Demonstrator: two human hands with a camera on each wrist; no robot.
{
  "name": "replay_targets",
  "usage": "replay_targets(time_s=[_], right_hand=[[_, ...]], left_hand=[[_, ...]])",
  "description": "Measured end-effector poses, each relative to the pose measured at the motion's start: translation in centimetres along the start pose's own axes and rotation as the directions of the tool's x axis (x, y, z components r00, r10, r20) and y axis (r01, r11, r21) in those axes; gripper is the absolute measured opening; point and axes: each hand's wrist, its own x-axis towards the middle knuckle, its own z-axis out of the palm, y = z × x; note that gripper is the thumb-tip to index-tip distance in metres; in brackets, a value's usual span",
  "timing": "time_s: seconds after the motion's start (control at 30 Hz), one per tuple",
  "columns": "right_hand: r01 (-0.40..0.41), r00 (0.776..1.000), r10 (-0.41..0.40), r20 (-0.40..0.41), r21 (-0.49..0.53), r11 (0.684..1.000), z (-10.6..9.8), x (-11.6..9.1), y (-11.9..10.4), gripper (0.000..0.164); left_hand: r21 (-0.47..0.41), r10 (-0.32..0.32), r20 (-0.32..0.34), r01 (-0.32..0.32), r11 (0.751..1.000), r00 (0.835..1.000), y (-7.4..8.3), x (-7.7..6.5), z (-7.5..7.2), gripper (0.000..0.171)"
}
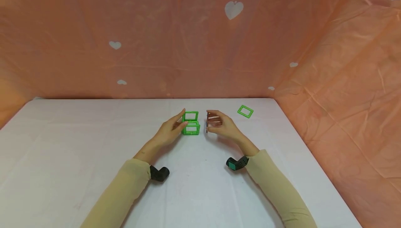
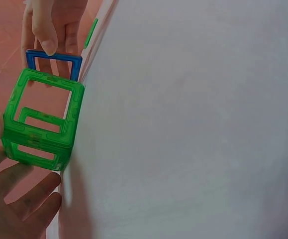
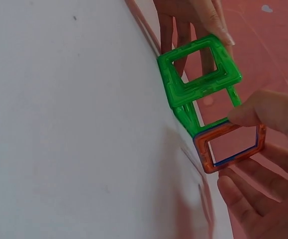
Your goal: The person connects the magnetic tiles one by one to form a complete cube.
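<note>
My left hand (image 1: 167, 132) grips a green cube-like frame (image 2: 39, 137) of magnetic tiles by its left side, thumb against it and fingers spread behind. The green tiles are square with open middles, joined edge to edge. On the right, my right hand (image 1: 228, 128) pinches a square tile upright, thumb on the near edge and fingers on the far side. Its face is an orange tile (image 3: 202, 152) in the right wrist view, with blue along the inner edge. A blue tile (image 2: 66, 57) shows from the left wrist view. A narrow gap parts it from the cube in the head view.
A loose green tile (image 1: 243, 115) lies flat at the back right of the white table (image 1: 200, 193). An orange sheet (image 1: 175, 40) with pale hearts hangs behind the table and along its right side. Both wrists carry black camera mounts (image 1: 160, 174).
</note>
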Motion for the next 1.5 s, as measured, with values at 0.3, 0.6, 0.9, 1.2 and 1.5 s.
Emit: replay_targets(time_s=[0.3, 0.6, 0.9, 1.2, 1.5], right_hand=[[0.011, 1.0, -0.011, 0.012, 0.006, 1.0, 0.36, 0.4, 0.33, 0.065], [0.02, 0.999, -0.023, 0.045, 0.05, 0.999, 0.67, 0.34, 0.34, 0.065], [-0.033, 0.994, 0.021, 0.105, 0.112, 0.993, 0.68, 0.87, -0.02, 0.065], [-0.088, 0.988, 0.068, 0.142, 0.143, 0.986, 0.64, 0.95, -0.22, 0.065], [-0.077, 0.988, 0.053, 0.143, 0.17, 0.982, 0.91, 1.01, -0.12, 0.061]], left_hand=[[0.003, 0.005, -0.003, -0.005, 1.0, 1.0, 0.05, 0.18, 0.21, 0.058], [0.002, 0.0, -0.003, 0.0, 1.0, 1.0, 0.2, 0.2, 0.42, 0.058], [-0.005, -0.003, 0.005, 0.003, 1.0, 1.0, 0.31, 0.29, 0.46, 0.059], [-0.003, -0.029, -0.004, 0.029, 1.0, 1.0, 0.41, 0.17, 0.29, 0.058], [-0.015, -0.042, -0.02, 0.042, 0.999, 0.999, 0.16, 0.12, 0.2, 0.058]])
